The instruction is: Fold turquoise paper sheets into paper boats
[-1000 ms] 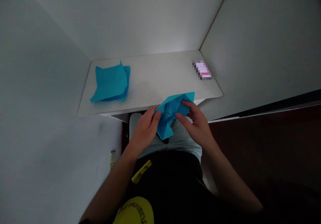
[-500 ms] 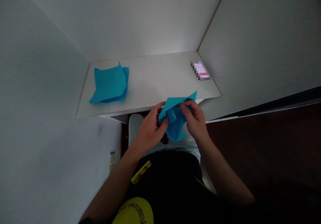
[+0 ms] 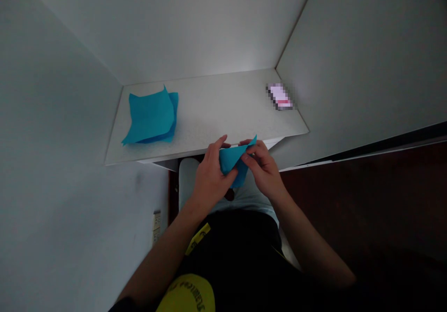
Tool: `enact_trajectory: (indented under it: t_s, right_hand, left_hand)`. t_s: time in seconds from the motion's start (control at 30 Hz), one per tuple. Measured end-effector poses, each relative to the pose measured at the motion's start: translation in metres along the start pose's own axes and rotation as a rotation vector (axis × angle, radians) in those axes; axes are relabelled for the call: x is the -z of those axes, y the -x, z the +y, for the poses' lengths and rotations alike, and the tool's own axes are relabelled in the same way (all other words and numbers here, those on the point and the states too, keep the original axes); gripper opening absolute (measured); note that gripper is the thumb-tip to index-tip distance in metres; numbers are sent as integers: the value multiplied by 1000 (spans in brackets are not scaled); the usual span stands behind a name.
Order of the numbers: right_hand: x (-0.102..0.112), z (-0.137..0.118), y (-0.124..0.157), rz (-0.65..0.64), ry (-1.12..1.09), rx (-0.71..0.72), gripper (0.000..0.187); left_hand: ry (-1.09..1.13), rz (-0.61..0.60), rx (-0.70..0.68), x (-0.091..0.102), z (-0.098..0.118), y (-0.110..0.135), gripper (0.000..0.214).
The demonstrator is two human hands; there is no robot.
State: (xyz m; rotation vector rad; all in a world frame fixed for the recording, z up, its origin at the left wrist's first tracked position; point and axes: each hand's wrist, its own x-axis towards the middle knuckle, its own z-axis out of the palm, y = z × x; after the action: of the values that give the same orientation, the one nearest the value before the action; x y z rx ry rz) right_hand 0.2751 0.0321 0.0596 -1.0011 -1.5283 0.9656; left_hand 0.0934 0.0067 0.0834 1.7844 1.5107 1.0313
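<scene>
While the white tabletop spans most of the work area, the hands work just off its near edge, above the lap.

Next size down: blue sheets at the tabletop's left end. At least two layers, edges curled, exact count unclear. No crisp creases visible, no hand on them. I'd log these as not worked.

Left hand: grasping the folded paper by its left side, thumb on the near face, index finger lifted clear. Right hand: pinching the same paper near its upper right corner, thumb against fingers, pointed tip poking out above the pinch.

Folded paper status: in midair between both hands, in front of the tabletop edge. Done: a slanted flap lies across the front, so at least one fold is in. Left, my read: flap isn't pressed flat, lower part hangs loose below it, corner looks unsettled. Call it partway, not finished. Inner folds and back face hidden by fingers; can't count creases.

Smaller: phone, pixelated, at the tabletop's right end, well apart from both hands. Smallest: wall outlet, low on the left, not involved.
</scene>
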Motion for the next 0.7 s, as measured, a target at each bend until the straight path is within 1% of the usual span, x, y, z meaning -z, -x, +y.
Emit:
enact_trajectory:
  t_s: [0.17,0.23,0.3,0.4,0.5,0.6,0.7]
  right_hand:
    - [5,-5,-1,115,257,43,8]
    - [7,-9,-3,144,304,49,7]
    - [10,-13,-5,112,266,36,11]
    - [14,-16,-10,35,155,-40,17]
    - [18,-19,-13,2,77,-137,18]
    - [21,-20,-14,-29,41,-199,17]
    - [22,-20,-13,-46,19,-215,17]
  left_hand:
    - [-262,72,0,5,-1,-3,74]
    - [-348,94,-11,8,-1,-4,72]
    - [-393,89,-30,10,-2,-5,70]
    - [-366,27,-45,14,-7,-7,69]
    - [-272,-32,-52,21,-13,-8,83]
    - [-217,-80,-81,27,-17,-9,99]
    - [-246,-85,-98,32,-17,-9,100]
